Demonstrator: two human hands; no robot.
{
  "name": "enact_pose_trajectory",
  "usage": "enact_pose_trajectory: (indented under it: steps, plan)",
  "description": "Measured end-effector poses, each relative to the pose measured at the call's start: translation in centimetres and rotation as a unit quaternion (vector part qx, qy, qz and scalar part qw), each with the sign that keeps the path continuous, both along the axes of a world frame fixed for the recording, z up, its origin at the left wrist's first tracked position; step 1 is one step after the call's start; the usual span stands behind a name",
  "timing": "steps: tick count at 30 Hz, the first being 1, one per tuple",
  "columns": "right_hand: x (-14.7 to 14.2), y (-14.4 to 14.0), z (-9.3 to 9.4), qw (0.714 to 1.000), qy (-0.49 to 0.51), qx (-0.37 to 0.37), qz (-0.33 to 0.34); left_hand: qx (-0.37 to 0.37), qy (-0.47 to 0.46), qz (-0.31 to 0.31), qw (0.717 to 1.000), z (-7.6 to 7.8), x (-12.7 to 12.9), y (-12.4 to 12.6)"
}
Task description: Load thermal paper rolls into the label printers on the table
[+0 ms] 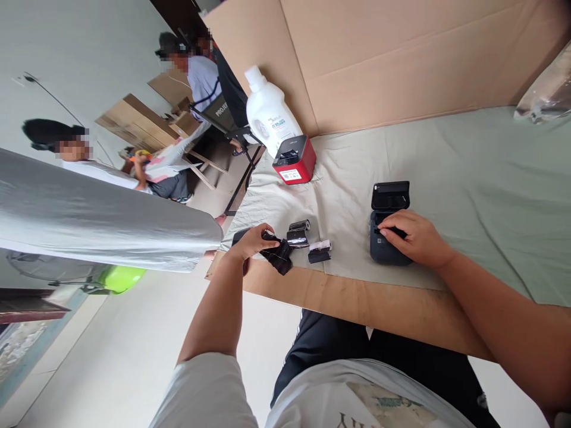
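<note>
My left hand (253, 242) is closed at the table's front left edge, gripping a dark crumpled black strip (282, 257) that looks like film. Just right of it lie two small rolls, a dark shiny roll (298, 233) and a white-and-black roll (320, 251). My right hand (414, 238) is over a dark boxy device (387, 254), whose hinged lid (391, 195) stands raised at the back. Its thumb and fingers are pinched together at the device's opening; whatever they grip there is hidden. Another dark object (239, 236) lies partly behind my left hand.
A red-and-black box (294, 160) with a white label stands before a white jug (271, 113). Cardboard (401, 59) walls the back of the cloth-covered table (348, 172). A clear plastic bag (546, 89) lies far right. Other people sit at the left, beyond a grey cloth (102, 208).
</note>
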State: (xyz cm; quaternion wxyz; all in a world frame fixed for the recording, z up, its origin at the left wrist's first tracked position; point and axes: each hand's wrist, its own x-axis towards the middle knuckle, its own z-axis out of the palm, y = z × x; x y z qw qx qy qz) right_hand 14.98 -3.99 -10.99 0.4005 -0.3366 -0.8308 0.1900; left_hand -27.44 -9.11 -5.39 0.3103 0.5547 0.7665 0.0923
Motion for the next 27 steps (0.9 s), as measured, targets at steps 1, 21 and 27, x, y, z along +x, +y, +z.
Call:
enact_pose_trajectory:
  steps: [1, 21, 27]
  plan:
    - [0.0, 0.0, 0.0, 1.0, 0.0, 0.0, 0.001, -0.008, -0.038, 0.005, 0.999, 0.1, -0.4, 0.0]
    - [1.2, 1.4, -1.1, 0.981, 0.124, 0.015, -0.15, -0.084, -0.362, -0.372, 0.851, 8.1, 18.4, 3.5]
    - [2.1, 1.8, -0.9, 0.996, 0.025, 0.055, -0.062, 0.071, -0.236, -0.398, 0.884, 1.6, 25.8, 9.4]
